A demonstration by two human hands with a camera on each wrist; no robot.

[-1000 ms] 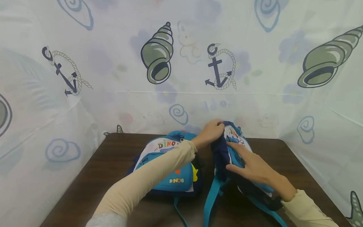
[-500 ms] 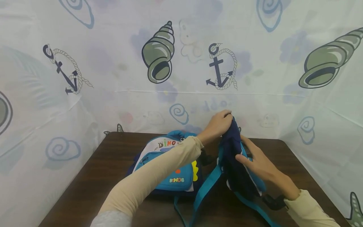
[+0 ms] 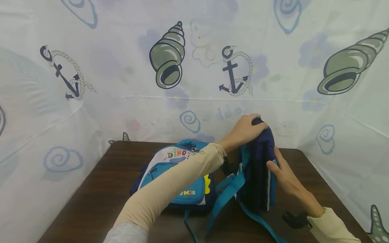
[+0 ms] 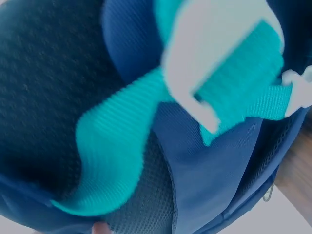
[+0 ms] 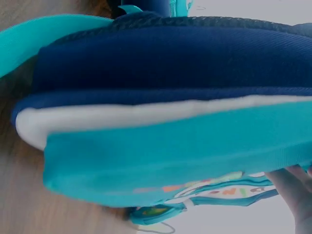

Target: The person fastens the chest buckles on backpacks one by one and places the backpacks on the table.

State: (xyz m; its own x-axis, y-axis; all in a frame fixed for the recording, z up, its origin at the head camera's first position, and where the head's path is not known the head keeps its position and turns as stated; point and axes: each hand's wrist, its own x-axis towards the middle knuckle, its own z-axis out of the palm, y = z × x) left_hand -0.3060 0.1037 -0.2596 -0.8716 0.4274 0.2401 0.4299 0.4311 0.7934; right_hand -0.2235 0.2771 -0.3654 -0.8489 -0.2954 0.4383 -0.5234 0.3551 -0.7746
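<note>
In the head view, my left hand (image 3: 247, 130) grips the top edge of a navy-blue backpack (image 3: 258, 168) that stands on edge, its padded back facing left. My right hand (image 3: 285, 175) rests against the pack's right side with the thumb extended; in the right wrist view, its fingers (image 5: 290, 187) touch the pack's teal front. The left wrist view is filled by the mesh back, a teal strap (image 4: 114, 146) and a white plastic buckle (image 4: 204, 53). A second backpack (image 3: 194, 190), marked "DINO", lies front-up to the left, partly hidden by my left sleeve.
Both packs are on a dark wooden table (image 3: 91, 189). Teal straps (image 3: 226, 195) trail between them toward the front edge. A black strap end (image 3: 294, 219) lies near my right wrist. Behind the table hangs a sheet (image 3: 139, 114) printed with shells and anchors.
My left hand has moved right and up, raising and turning the navy-blue backpack from leaning with its printed front showing to standing with its back facing left. My right hand has shifted right along with it.
</note>
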